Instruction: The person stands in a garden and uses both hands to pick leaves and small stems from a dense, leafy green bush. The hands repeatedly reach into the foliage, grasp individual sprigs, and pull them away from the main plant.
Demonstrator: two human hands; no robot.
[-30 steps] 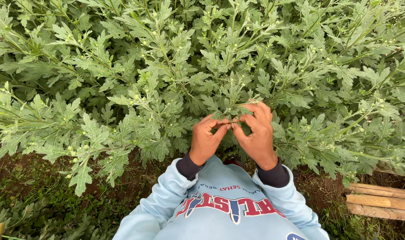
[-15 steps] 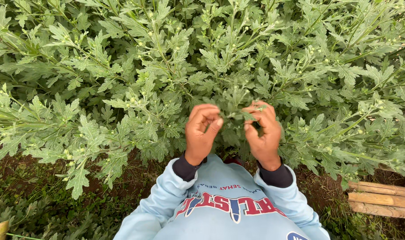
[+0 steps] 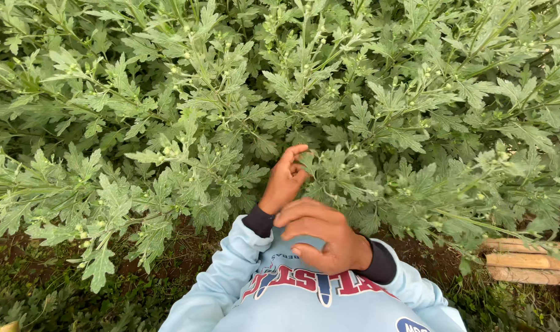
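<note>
Head view: a dense bed of green chrysanthemum plants [image 3: 243, 92] with lobed, toothed leaves and small round green buds is seen from above, filling the upper two thirds of the picture. The left hand [image 3: 284, 181] is raised into the foliage, its fingers [image 3: 292, 154] loosely curled and narrow, the fingertips touching a leafy shoot [image 3: 329, 169] just to their right. Whether a bud or leaf is pinched between them cannot be told. The shoot's long axis runs roughly away from the person, its tip pointing up and outward toward the top of the picture, among neighbouring stems that lean the same way. The right hand [image 3: 320, 237] is held low, in front of the chest of a light blue sweatshirt [image 3: 317, 307], with the fingers bent and close together and pointing left; nothing can be made out in it. Dark cuffs [image 3: 260, 220] are shown at both wrists. Brown soil and low weeds [image 3: 40, 270] are seen at lower left. Bamboo poles [image 3: 529, 261] are laid horizontally on the ground at lower right, partly covered by leaves. No container is shown.
</note>
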